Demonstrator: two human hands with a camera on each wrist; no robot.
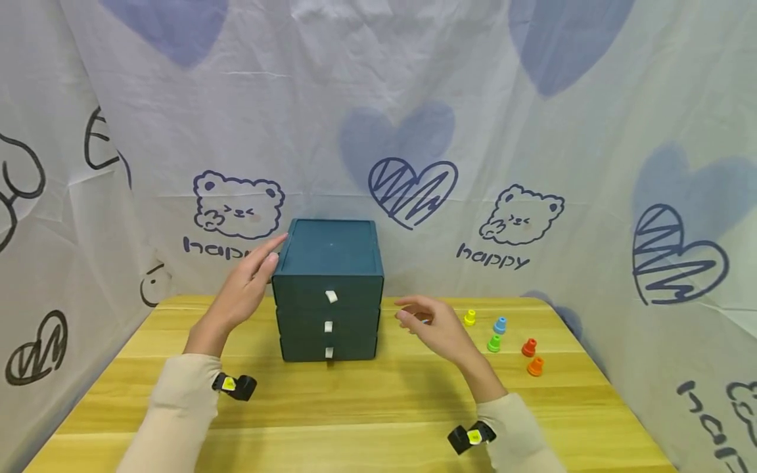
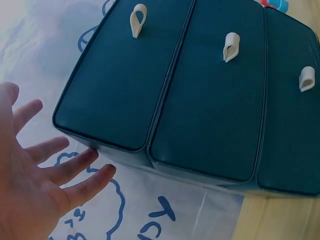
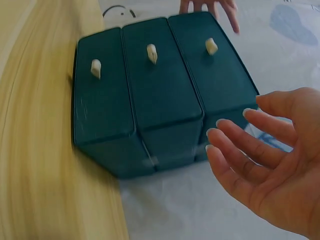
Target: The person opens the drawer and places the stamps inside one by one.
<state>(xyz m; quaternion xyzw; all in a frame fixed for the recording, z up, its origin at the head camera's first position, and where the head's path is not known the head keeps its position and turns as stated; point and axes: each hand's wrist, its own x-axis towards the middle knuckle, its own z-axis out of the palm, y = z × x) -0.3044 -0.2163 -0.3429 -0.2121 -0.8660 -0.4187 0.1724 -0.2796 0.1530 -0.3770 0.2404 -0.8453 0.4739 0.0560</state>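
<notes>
Cream sleeves (image 1: 177, 407), each with a black, box-shaped wrist camera (image 1: 236, 386) at the cuff, reach over a pale, wood-grained counter (image 1: 378, 407). Between the hands, toward the counter's far side, an upright dark teal cabinet (image 1: 331, 246) bears three stacked drawers, their fronts closed, each with a small white loop handle (image 1: 331, 296). Left hand (image 1: 239, 289): fingers extended beside the cabinet's left side, grasping nothing; contact with the panel cannot be confirmed. Right hand (image 1: 437, 328): fingers loosely bent, released, near the right side but apart from it. Farther right stand five small, cone-shaped pieces: a yellow piece (image 1: 470, 317), a light blue piece (image 1: 500, 325), a green piece (image 1: 493, 343), a red piece (image 1: 529, 347) and an orange piece (image 1: 535, 366).

Judged from this pose, the step concerns handling the cabinet from both sides. It would be done best with both palms flat at matching height and pressure kept even, lest the cabinet turn or slide. Fingers should stay off the handles, so that no drawer slips out, and the right forearm should clear the pieces.
</notes>
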